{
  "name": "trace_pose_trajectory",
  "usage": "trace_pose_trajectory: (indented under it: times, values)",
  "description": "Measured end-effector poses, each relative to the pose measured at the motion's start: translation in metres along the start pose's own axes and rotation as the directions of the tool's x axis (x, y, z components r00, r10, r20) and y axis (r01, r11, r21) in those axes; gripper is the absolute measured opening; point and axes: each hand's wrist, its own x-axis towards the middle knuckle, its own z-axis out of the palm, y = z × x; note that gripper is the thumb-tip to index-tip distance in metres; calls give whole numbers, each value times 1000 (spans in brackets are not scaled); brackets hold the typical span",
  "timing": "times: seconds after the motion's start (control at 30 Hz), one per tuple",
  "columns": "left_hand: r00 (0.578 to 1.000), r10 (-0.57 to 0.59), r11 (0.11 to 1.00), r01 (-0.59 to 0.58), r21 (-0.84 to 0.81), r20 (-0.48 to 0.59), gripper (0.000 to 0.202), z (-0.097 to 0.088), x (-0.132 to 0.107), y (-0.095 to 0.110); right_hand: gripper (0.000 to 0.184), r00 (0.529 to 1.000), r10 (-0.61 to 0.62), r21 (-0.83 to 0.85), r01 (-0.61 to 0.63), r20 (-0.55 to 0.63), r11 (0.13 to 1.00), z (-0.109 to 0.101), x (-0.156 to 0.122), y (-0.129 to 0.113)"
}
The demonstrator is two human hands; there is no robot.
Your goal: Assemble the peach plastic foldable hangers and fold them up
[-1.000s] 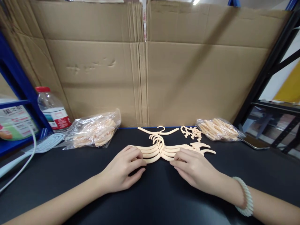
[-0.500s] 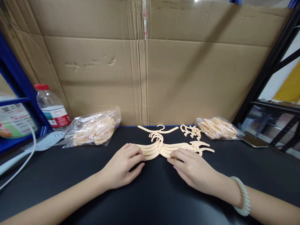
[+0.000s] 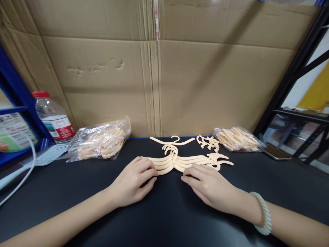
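Several cream-coloured clothes hangers (image 3: 164, 165) lie nested on the black tabletop, their hooks pointing away from me. My left hand (image 3: 135, 181) is closed on their left ends, with the fingers curled over the arms and the thumb at the near side. My right hand (image 3: 208, 183) grips the right arms in the same way, partly covering them. Past its fingers, hooked pieces (image 3: 218, 161) of the same colour stick out to the right. One separate hanger (image 3: 159, 141) lies behind the stack, and a cluster of small cream hooks (image 3: 209, 143) sits beside it.
Clear bags of cream hangers stand at the back left (image 3: 102, 142) and back right (image 3: 235, 139). A red-capped bottle (image 3: 55, 118) and a pale blue slotted paddle (image 3: 48, 156) are at left, a phone (image 3: 276, 152) at right. Cardboard (image 3: 218, 79) walls the back.
The view has shifted slightly, so everything sits a little further left. Both hands stay at the hanger stack, with no clear movement against it.
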Motion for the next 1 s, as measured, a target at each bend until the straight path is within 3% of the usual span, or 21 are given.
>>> trace_pose_trajectory:
  times: [0.3, 0.5, 0.63, 0.7, 0.87, 1.0]
  values:
    - [1000, 14, 999, -13, 35, -14, 16, 0, 3, 0, 27, 999, -50, 58, 50, 2, 997, -2, 0, 1]
    - [999, -36, 989, 35, 143, 8, 18, -10, 15, -8, 24, 992, -35, 80, 45, -122, 996, -7, 5, 9]
    - [976, -186, 948, 148, 281, 113, 23, -16, 38, -30, 22, 982, 112, 78, -101, -153, 992, -10, 21, 40]
    - [964, -221, 937, 168, 306, 148, 23, -14, 52, -45, 22, 963, 259, 53, -255, -80, 966, -10, 30, 63]
    - [925, -292, 929, 213, 301, 245, 21, 9, 80, -81, 23, 928, 371, 16, -371, 27, 928, 3, 50, 114]
    - [909, -312, 934, 239, 267, 278, 27, 26, 93, -93, 12, 899, 428, 2, -430, 98, 903, 15, 57, 137]
